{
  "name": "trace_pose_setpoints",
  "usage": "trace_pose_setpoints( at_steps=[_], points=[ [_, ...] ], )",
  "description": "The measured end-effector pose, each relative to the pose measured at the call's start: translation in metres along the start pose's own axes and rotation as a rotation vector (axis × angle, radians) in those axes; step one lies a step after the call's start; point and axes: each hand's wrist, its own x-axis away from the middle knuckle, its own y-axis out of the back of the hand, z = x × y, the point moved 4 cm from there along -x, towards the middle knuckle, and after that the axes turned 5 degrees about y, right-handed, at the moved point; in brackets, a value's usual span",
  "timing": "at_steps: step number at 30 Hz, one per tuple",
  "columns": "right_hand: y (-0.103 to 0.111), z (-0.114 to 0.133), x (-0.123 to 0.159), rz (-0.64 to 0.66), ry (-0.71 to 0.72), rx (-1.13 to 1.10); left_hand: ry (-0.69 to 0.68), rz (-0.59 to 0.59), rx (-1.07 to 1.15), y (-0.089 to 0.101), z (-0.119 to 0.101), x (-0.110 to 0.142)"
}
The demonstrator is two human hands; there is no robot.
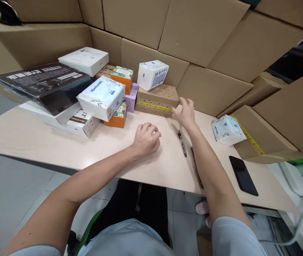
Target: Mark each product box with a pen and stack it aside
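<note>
My left hand (pixel 146 138) rests on the pale table (pixel 34 135) as a loose fist, with nothing visible in it. My right hand (pixel 184 113) reaches forward with fingers spread, just beside the right end of a brown perforated cardboard box (pixel 157 100) bound with yellow tape; it holds nothing. A white tissue pack (pixel 152 74) sits on top of that box. A dark pen (pixel 182 143) lies on the table beside my right forearm.
A pile at the left holds a black flat box (pixel 44 83), white boxes (pixel 84 59), a tissue pack (pixel 102 96), orange boxes (pixel 119 115) and a purple box (pixel 132 97). Another tissue pack (pixel 227 129) and a black phone (pixel 243 175) lie at the right. Large cardboard cartons (pixel 201 32) wall the back.
</note>
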Motion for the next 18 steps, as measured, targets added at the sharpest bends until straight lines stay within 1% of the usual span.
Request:
trace_pose_setpoints(
  at_steps=[3, 4, 6, 10, 13, 16, 18],
  points=[
    [-0.022, 0.027, -0.009, 0.100, -0.003, -0.043, 0.095, 0.058, -0.019, 0.001, 0.011, -0.004],
    [-0.025, 0.031, -0.010, 0.105, -0.004, -0.060, 0.118, 0.069, -0.021, 0.001, 0.013, -0.005],
    [-0.026, 0.036, -0.010, 0.068, -0.003, -0.078, 0.152, 0.095, -0.013, 0.001, 0.015, -0.007],
    [-0.017, 0.038, -0.001, -0.007, 0.019, -0.040, 0.233, 0.150, 0.022, -0.003, 0.019, -0.009],
    [-0.006, 0.043, 0.016, -0.029, 0.054, 0.014, 0.342, 0.158, 0.046, -0.002, 0.028, -0.012],
    [0.009, 0.051, 0.039, -0.025, 0.118, 0.037, 0.442, 0.142, 0.064, 0.002, 0.036, -0.016],
    [0.021, 0.053, 0.050, 0.007, 0.173, 0.007, 0.483, 0.137, 0.082, 0.005, 0.038, -0.018]
  ],
)
